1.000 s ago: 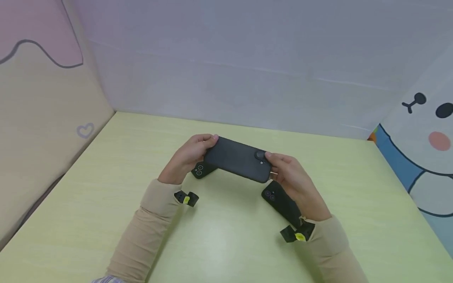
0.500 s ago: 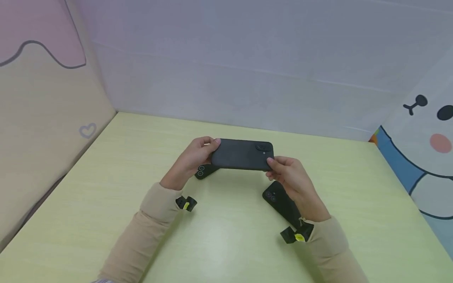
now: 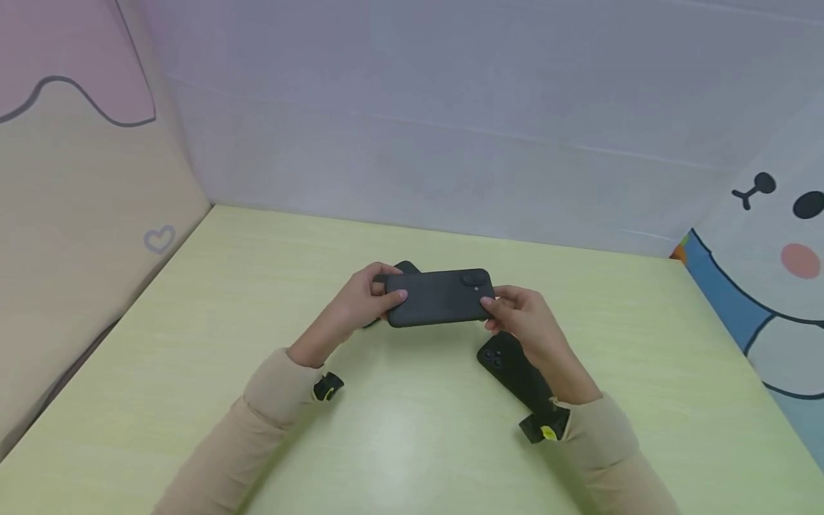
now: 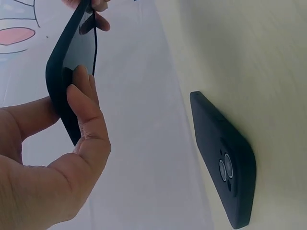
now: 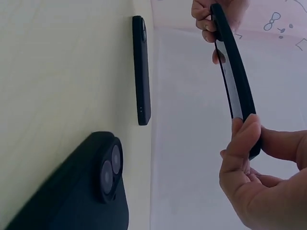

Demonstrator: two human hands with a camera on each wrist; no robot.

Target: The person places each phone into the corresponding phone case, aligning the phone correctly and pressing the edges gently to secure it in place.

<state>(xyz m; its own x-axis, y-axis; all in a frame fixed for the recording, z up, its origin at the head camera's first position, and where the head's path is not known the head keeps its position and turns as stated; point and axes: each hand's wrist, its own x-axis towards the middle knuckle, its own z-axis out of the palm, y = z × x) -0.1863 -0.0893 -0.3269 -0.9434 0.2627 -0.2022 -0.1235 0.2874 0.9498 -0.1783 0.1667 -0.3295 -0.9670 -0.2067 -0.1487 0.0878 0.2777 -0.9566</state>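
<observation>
Held level in the air above the table is a phone in a black case (image 3: 438, 299), its camera end to the right and its back facing me. My left hand (image 3: 350, 304) grips its left end, with the thumb on the back. At the camera end, my right hand (image 3: 531, 322) pinches the lower corner between thumb and fingers. From the left wrist, the glossy screen side (image 4: 82, 50) shows fingers mirrored in it. A second black phone (image 4: 223, 153) lies beyond my left hand, partly hidden in the head view. The third black phone (image 3: 515, 368) lies beneath my right wrist.
The phones lie on a pale yellow-green table (image 3: 399, 429). A plain pale wall (image 3: 425, 143) closes off the back, and printed panels stand at the left and right. Small black wrist cameras (image 3: 328, 386) hang from both beige sleeves.
The held phone has turned from sloping down at its camera end to nearly level, and has come slightly lower. My left thumb has slid from the upper corner onto its back.
</observation>
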